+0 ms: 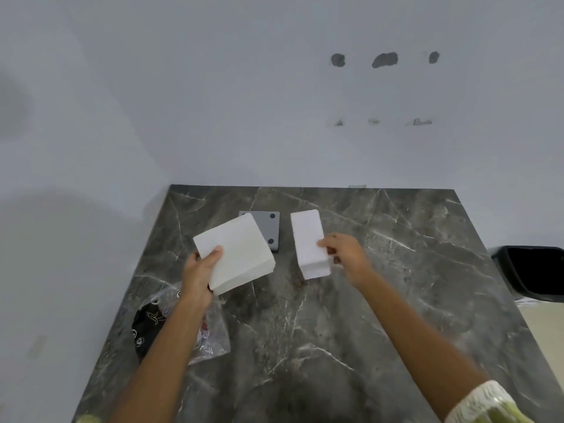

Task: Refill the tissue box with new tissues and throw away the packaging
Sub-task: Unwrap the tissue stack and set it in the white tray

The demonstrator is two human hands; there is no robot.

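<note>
My left hand [200,273] grips a thick square stack of white tissues [236,254] by its near left corner and holds it tilted above the table. My right hand [343,257] pinches the right edge of a second, narrower white tissue stack [308,242], which stands to the right of the first. Behind and between the two stacks lies a flat grey square piece with dark round dots [270,227], partly hidden by the left stack. The crumpled clear plastic packaging with black and red print [158,322] lies on the table under my left forearm.
The dark marbled table [351,300] meets a white wall at its back and left. A black bin [534,273] stands off the table's right edge, with pale floor beside it.
</note>
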